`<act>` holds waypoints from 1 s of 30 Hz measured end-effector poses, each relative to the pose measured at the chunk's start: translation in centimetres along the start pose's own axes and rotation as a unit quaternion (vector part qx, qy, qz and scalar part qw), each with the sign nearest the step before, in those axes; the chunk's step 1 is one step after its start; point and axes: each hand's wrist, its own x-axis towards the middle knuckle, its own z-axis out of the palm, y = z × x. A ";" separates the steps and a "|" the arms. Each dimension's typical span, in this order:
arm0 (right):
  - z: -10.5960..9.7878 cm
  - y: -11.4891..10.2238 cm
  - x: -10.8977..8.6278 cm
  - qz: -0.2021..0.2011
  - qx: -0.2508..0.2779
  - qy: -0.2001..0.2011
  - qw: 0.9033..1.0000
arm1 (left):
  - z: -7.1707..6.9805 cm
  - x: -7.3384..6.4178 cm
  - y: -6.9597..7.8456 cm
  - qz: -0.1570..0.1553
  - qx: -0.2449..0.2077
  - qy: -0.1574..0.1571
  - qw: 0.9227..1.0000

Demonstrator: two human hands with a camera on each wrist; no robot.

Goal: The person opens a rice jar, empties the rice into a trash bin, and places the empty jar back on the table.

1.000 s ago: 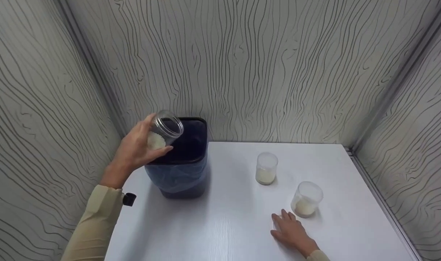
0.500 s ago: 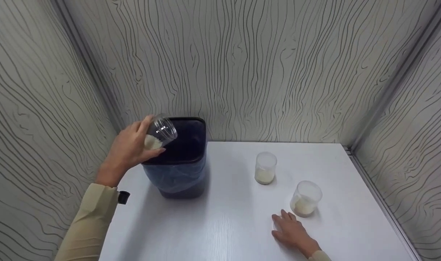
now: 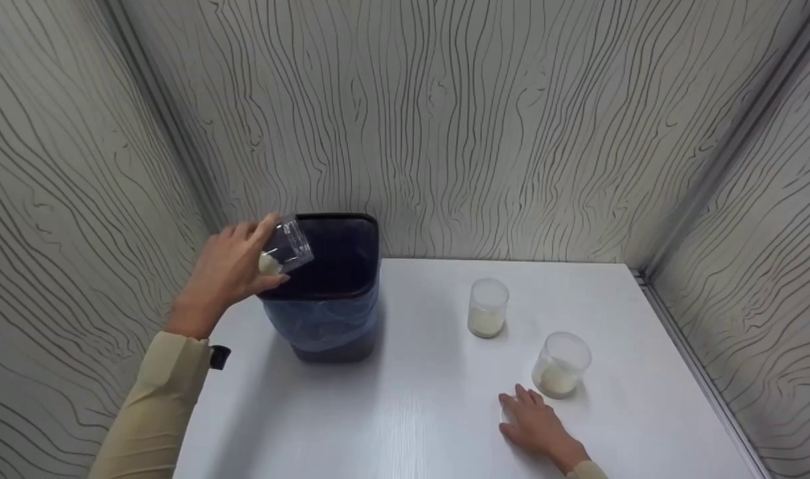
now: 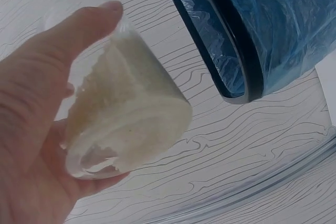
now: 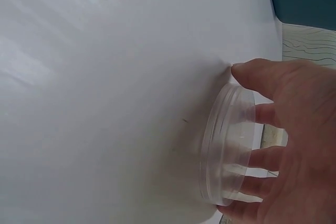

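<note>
Clear jar (image 3: 286,247), left of centre in the head view, tipped with mouth toward frame right, pale grains (image 4: 118,90) banked along wall and base; shallow clear round lid (image 5: 227,145), right of centre in the right-wrist view, on white surface (image 5: 100,103).

- The left hand (image 3: 221,266) has slid toward nine o'clock in the head view.
- The clear jar (image 3: 288,245) went that way too. A second ago its round mouth showed wide; now we see it almost from the side, like a thin line, facing about two to three o'clock.
- Less of the white stuff (image 3: 269,265) in the jar peeks out by the hand in that view.
- The tan sleeve (image 3: 158,392) has shifted toward nine o'clock, and the little black thing (image 3: 219,357) at its cuff toward ten.
- More of the bin's (image 3: 341,298) back rim shows now, near its eleven o'clock corner.
</note>
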 end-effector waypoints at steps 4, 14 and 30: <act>0.2 -0.2 0.3 0.011 0.003 -0.010 1.000 | -0.5 -0.1 0.2 -0.008 0.010 -0.029 0.999; -0.1 0.1 0.1 -0.001 0.011 0.002 1.000 | -0.8 0.6 0.6 -0.016 0.049 -0.071 0.996; 0.1 0.3 0.0 -0.021 -0.014 0.019 0.999 | -0.9 1.3 1.4 -0.023 0.076 -0.091 0.993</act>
